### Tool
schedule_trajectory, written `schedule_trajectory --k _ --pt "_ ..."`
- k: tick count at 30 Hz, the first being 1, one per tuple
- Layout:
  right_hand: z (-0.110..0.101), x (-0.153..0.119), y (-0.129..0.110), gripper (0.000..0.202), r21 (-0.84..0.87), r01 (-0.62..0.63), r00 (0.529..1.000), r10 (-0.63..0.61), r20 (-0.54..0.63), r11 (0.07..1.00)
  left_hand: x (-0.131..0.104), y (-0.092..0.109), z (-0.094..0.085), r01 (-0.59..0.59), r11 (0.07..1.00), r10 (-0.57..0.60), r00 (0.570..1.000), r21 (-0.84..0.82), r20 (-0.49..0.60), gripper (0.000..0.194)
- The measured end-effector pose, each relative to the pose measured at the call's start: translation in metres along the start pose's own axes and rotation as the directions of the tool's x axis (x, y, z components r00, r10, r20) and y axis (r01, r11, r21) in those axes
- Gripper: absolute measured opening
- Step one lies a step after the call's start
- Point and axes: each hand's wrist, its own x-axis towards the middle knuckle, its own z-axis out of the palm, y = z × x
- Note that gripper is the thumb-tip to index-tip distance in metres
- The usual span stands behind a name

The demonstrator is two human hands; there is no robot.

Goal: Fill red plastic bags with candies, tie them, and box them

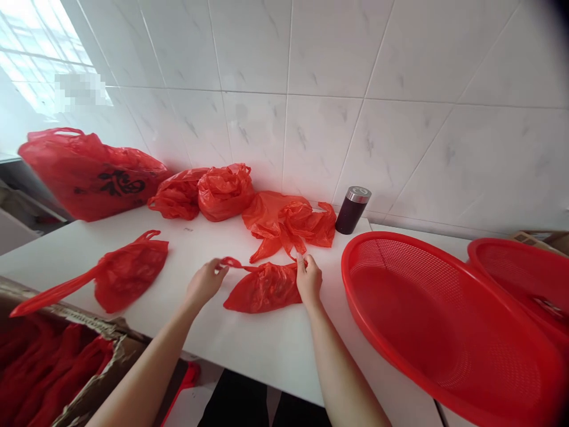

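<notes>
Bag [262, 293] of thin red plastic sits on table [255, 338] left of oval red basket [413, 302], left grip [207, 281] pinching one handle [231, 262], right grip [310, 279] its right end; handle-work apparently in hand, calling next for even tension.

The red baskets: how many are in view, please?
2: a large basket right of the right hand, and another basket at the right edge, partly cut off. More may be nested beneath.
</notes>
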Motion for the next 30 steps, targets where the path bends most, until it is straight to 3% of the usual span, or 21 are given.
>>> schedule_trajectory --k 3,6,9,12,14,18,22,26,30 --pt "-0.003 -0.002 -0.008 0.044 0.129 0.059 0.998 -0.056 -0.022 0.99 -0.002 0.028 -0.004 -0.125 0.992 0.126 0.99 0.016 -0.067 0.043" --pt "-0.006 -0.007 -0.017 0.046 0.268 0.096 0.995 -0.091 -0.029 0.959 -0.003 0.063 0.005 -0.292 0.956 0.291 0.947 -0.009 0.136 0.032" --pt "-0.012 -0.009 -0.023 0.043 0.41 0.059 0.997 -0.036 -0.064 0.91 0.0 0.09 0.007 -0.356 0.933 0.352 0.868 -0.056 0.35 0.02" --pt "-0.017 -0.007 -0.027 0.04 0.534 -0.011 0.997 0.049 -0.058 0.845 0.002 0.101 -0.009 -0.354 0.926 0.375 0.812 -0.135 0.447 0.022" --pt "-0.017 -0.006 -0.029 0.039 0.627 -0.073 0.994 0.11 -0.02 0.775 0.002 0.101 -0.027 -0.315 0.929 0.37 0.799 -0.195 0.474 0.027" --pt "-0.01 -0.009 -0.031 0.044 0.722 -0.236 0.97 0.201 0.136 0.65 0.005 0.075 -0.068 -0.186 0.94 0.297 0.857 -0.285 0.421 0.039" --pt "0.001 -0.014 -0.027 0.051 0.642 -0.318 0.945 0.18 0.272 0.698 0.016 0.025 -0.108 -0.052 0.962 0.138 0.94 -0.268 0.313 0.05" --pt "0.005 -0.017 -0.02 0.044 0.608 -0.315 0.94 0.153 0.304 0.729 0.028 -0.027 -0.136 0.067 0.993 -0.048 0.981 -0.097 0.186 0.046" --pt "0.008 -0.014 -0.016 0.033 0.594 -0.29 0.946 0.13 0.297 0.751 0.032 -0.062 -0.149 0.185 0.975 -0.177 0.982 0.126 -0.07 0.047"
